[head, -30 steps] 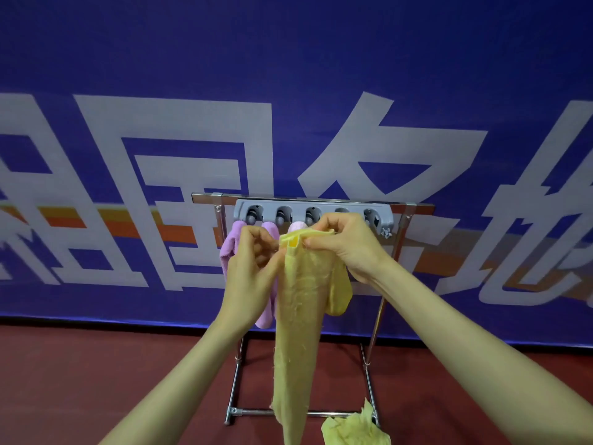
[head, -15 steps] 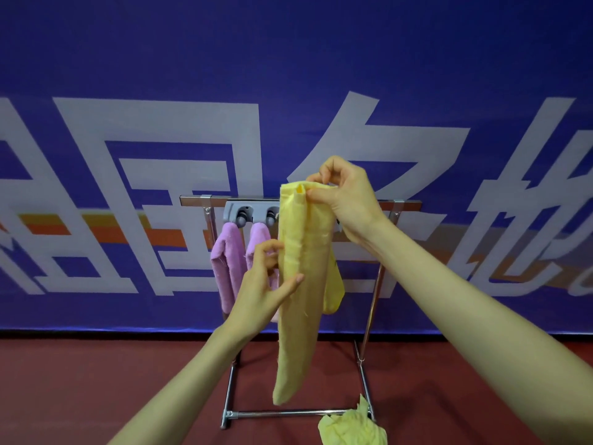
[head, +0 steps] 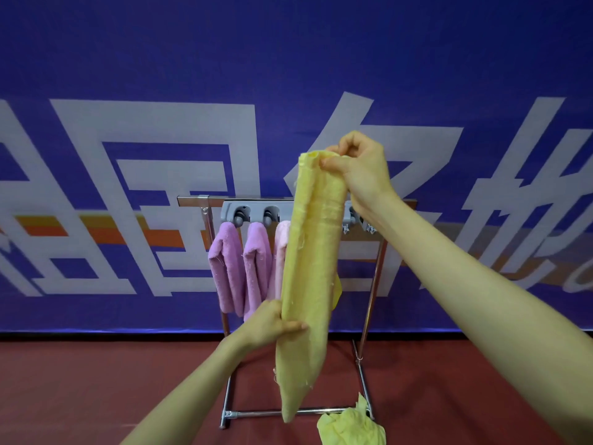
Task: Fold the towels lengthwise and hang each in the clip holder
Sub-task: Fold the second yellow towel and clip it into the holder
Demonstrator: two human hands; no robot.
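On the metal rack (head: 205,220), the grey clip holder (head: 253,207) carried 2 purple towels (head: 226,261) side by side at its left end, then 1 pink towel (head: 280,252), all hanging straight down. In front of them the left hand (head: 268,326) curled around the lower half of 1 folded yellow towel (head: 308,268), thumb across its front. That towel hung in the air as a narrow strip, long axis nearly upright, top leaning slightly right, bottom end pointing at the floor. The right hand (head: 362,168) pinched its top edge above the holder. 1 crumpled yellow towel (head: 349,425) lay by the rack's right foot.
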